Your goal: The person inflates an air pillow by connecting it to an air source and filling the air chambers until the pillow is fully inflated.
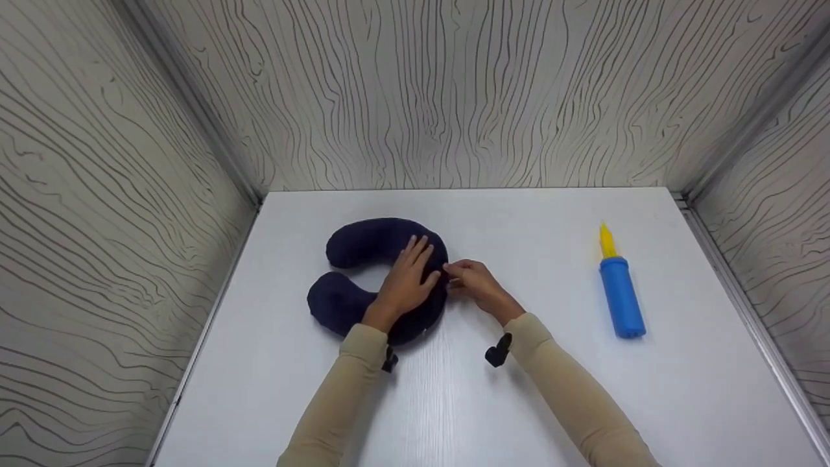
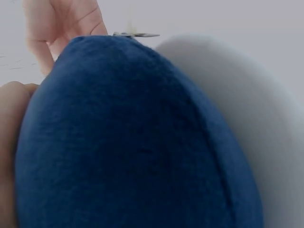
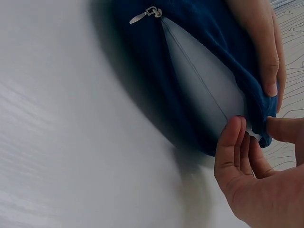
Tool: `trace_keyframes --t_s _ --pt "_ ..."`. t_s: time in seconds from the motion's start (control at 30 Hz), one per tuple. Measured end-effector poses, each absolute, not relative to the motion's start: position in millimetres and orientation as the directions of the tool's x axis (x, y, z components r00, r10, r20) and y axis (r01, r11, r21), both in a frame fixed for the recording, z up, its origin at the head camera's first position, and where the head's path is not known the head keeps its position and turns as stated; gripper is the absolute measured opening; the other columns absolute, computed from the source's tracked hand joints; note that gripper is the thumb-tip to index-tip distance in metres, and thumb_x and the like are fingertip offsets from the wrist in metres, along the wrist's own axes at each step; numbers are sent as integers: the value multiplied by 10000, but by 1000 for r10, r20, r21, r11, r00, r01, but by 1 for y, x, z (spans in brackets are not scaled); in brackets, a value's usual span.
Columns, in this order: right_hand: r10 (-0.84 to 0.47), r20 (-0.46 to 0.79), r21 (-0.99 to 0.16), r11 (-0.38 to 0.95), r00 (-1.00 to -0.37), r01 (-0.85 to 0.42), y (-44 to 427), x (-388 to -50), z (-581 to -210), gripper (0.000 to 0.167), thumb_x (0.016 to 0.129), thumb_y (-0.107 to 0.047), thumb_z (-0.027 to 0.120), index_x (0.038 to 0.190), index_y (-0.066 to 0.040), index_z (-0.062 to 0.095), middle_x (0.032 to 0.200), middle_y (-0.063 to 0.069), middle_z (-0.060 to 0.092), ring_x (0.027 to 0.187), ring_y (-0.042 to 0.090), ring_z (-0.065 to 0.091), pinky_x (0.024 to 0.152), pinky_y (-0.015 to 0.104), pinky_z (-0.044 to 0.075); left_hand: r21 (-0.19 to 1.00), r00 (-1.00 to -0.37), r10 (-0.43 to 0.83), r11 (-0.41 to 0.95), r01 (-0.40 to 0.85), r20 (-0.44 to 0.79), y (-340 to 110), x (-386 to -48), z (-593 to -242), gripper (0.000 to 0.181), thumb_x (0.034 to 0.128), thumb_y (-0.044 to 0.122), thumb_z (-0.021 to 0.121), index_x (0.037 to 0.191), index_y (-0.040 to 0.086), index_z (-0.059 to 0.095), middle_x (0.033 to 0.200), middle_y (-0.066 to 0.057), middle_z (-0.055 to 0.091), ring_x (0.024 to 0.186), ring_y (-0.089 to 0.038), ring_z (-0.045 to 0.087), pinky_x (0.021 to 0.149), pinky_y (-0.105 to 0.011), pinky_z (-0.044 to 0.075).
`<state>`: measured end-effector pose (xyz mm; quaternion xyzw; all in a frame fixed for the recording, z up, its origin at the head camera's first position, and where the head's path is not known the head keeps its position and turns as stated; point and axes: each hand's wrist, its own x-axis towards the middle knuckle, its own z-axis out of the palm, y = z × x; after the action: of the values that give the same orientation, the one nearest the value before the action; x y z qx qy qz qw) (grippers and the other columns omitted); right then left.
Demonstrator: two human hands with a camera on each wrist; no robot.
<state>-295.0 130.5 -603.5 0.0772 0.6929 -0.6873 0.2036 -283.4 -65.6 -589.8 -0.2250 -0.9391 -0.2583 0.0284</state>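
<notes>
A dark blue U-shaped neck pillow (image 1: pixel 366 241) lies flat on the white table, its gap toward the left. My left hand (image 1: pixel 403 280) rests on top of its curved right part, with fingers extended. At the pillow's right edge, my right hand (image 1: pixel 478 285) pinches the edge of the fabric cover between thumb and fingers. The right wrist view shows the cover's zipper unzipped, with a white inner (image 3: pixel 204 76) exposed and the metal zipper pull (image 3: pixel 146 15) at the upper end of the slit. Blue fabric fills most of the left wrist view.
A blue hand pump (image 1: pixel 622 298) with a yellow nozzle (image 1: pixel 607 240) lies on the right side of the white table (image 1: pixel 519 227). Wood-grain patterned panels (image 1: pixel 428 97) enclose the table at the back and both sides.
</notes>
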Motion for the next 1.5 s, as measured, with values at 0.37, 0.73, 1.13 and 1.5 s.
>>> trace_keyframes --t_s 0.37,0.73,1.13,1.5 --pt "-175 -303 -952 16 -937 306 126 -298 -598 191 1052 -104 636 1135 61 684 933 36 678 798 117 682 770 259 633 439 -891 420 777 451 172 -68 -274 -582 634 1104 340 569 1637 44 396 1749 -154 301 1650 -345 225 1334 -530 267" --pt "-109 -298 -954 28 -948 297 135 -298 -595 284 1067 -121 609 1246 98 643 1010 90 690 822 122 702 754 245 636 305 -859 469 803 512 207 -76 -252 -580 697 1094 388 589 1648 31 363 1733 -166 334 1624 -320 310 1303 -507 343" --pt "-262 -127 -905 426 -957 4 145 -252 -599 151 1042 -127 632 1073 8 694 959 197 747 780 275 752 678 341 641 91 -815 544 818 568 200 -80 -237 -596 678 1138 467 425 1697 119 264 1791 -83 202 1649 -250 255 1303 -499 347" --pt "-417 2 -846 484 -909 -224 125 -225 -617 228 976 -200 758 1089 -30 657 959 84 753 674 192 725 554 228 562 73 -836 525 839 540 158 -81 -256 -600 665 1150 480 355 1703 130 239 1796 -58 181 1661 -218 209 1330 -445 303"
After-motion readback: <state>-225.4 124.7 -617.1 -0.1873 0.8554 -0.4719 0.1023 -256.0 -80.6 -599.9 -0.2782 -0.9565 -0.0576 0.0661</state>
